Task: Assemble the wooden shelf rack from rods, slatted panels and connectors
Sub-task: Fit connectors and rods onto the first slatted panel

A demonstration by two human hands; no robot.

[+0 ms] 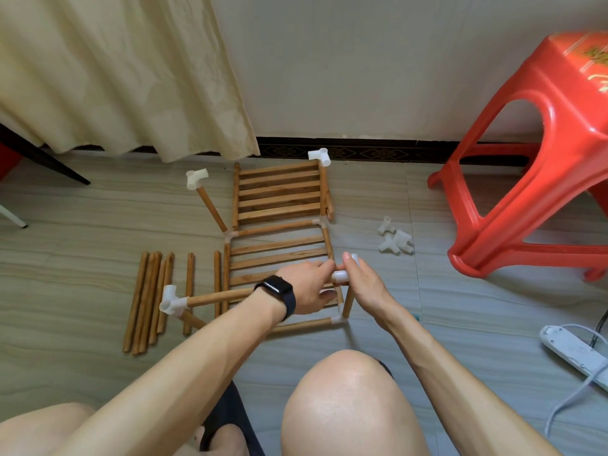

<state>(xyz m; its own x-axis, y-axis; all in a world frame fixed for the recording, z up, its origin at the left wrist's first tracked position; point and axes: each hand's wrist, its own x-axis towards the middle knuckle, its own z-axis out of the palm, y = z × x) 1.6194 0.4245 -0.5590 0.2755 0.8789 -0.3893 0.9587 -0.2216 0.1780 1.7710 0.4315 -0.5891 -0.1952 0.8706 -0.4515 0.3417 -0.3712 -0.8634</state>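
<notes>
left hand (309,287), watch (274,287) on its wrist, fingers curled round the free end of a horizontal rod (220,297). the rod's other end is already in a white corner connector (172,301) on the left. right hand (363,284) pinches the top connector (342,275), which sits on a short upright rod (348,304) at the frame's near right corner. rod tip and socket are touching or nearly so; can't tell if it is seated.

the half-built rack lies mid floor. its near slatted panel (279,255) is inside the frame, the far slatted panel (279,192) towards the wall edge. loose rods (148,297) lie in a row on the left, just beside the frame. spare connectors (396,240) are piled right of it, near the red stool (543,159). power strip (572,348) at the floor's right edge.

step in hand, as i judge it: push the rod into the side socket. line the rod up straight with the socket and brace the connector so the upright doesn't tip or pop out of its lower joint. push with a slight twist till it bottoms out, and watch the left connector doesn't pull off.

writing: none readable. gold print on the stool top is blurred, watch face dark.
</notes>
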